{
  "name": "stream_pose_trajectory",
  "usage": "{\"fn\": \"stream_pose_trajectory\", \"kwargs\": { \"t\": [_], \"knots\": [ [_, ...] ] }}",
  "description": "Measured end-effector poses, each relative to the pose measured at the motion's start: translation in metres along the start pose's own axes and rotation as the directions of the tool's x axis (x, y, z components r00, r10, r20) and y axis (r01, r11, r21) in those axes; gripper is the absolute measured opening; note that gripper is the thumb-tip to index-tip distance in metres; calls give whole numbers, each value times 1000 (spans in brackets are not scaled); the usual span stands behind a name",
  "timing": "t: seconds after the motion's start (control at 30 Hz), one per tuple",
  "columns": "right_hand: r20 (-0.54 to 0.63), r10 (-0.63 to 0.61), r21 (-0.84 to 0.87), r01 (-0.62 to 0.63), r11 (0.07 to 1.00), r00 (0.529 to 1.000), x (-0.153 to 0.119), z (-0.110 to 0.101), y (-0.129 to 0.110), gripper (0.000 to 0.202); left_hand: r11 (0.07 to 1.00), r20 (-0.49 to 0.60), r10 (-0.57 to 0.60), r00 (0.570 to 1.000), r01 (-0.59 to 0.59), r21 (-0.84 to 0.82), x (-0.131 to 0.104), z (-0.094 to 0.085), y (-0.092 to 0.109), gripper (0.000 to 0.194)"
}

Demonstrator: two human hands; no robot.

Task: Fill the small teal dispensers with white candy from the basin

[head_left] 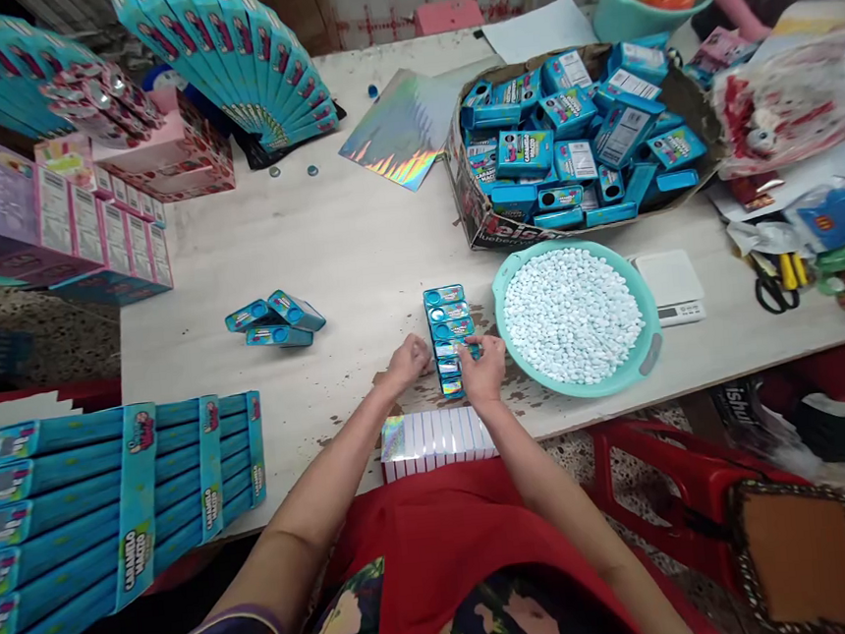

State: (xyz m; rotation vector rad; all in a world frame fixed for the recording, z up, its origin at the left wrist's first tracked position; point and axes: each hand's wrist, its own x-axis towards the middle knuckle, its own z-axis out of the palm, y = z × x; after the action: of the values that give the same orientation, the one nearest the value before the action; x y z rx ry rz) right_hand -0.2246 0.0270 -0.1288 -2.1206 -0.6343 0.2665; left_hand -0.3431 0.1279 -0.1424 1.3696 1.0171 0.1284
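Head view. A row of small turquoise cardboard candy boxes point(450, 339) lies flat on the pale wooden table point(358, 254), running away from the person, just left of a round mint-green plastic basin of white pellets point(572, 316). The right hand point(484, 368) rests on the near end of the row, fingers curled down over the nearest boxes; whether it pinches one box or merely presses on them cannot be told. The left hand point(408, 360) sits just beside the row on its left, loosely closed, apparently touching the table and perhaps the row's edge; it holds nothing that can be seen.

Handling, as a judgement: each box looks light, thin-walled and fairly stiff, with a glossy printed skin that may slide under dry fingers. The walls would likely dent under a hard squeeze. The sound hold is across the two long edges, thumb against fingers, not on the broad printed face.

Near the person's edge lies a flat white ribbed pack with a holographic end point(437, 441). Three loose turquoise boxes point(275, 322) lie well apart to the left. A brown cardboard carton heaped with like boxes point(576, 136) stands beyond the basin, and a small white digital scale point(672, 287) is just beside the basin's right.
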Motion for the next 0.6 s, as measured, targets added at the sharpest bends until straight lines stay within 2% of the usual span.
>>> {"fn": "stream_pose_trajectory", "kwargs": {
  "t": [0.1,0.17,0.2,0.27,0.33,0.37,0.43,0.5,0.53,0.57,0.6],
  "knots": [
    [6,-26,-16,26,1000,1000,1,-1,-1,20,998,-157,-17,987,25,51,-11,9,-10,29],
    [-3,-40,-50,40,998,999,3,0,0,28,998,-238,49,970,-37,56,-21,23,-13,41],
    [-4,-45,-74,45,996,999,4,2,0,30,993,-246,102,964,-86,75,-25,31,-13,48],
    [10,-36,-123,37,992,999,6,5,-2,31,970,-162,204,966,-177,165,-32,42,-12,63],
    [47,-16,-156,23,987,999,6,3,-6,26,925,-14,213,977,-197,326,-36,40,-12,72],
    [70,-24,-157,35,987,997,6,-3,-10,25,893,32,179,983,-176,414,-37,31,-14,72],
    [80,-99,-109,107,988,992,3,-26,-17,27,833,33,85,996,-89,547,-43,4,-20,65],
    [-45,-196,8,196,981,980,1,-64,-23,39,801,-49,-7,999,35,598,-53,-28,-32,59],
    [-220,-164,81,185,979,962,1,-85,-25,47,796,-95,-64,993,108,596,-60,-41,-40,57],
    [-420,-114,148,192,970,901,0,-106,-25,52,801,-124,-131,984,179,571,-68,-51,-49,55],
    [-599,-49,195,206,959,799,0,-123,-26,49,821,-129,-206,970,243,516,-75,-56,-58,53]
  ]
}}
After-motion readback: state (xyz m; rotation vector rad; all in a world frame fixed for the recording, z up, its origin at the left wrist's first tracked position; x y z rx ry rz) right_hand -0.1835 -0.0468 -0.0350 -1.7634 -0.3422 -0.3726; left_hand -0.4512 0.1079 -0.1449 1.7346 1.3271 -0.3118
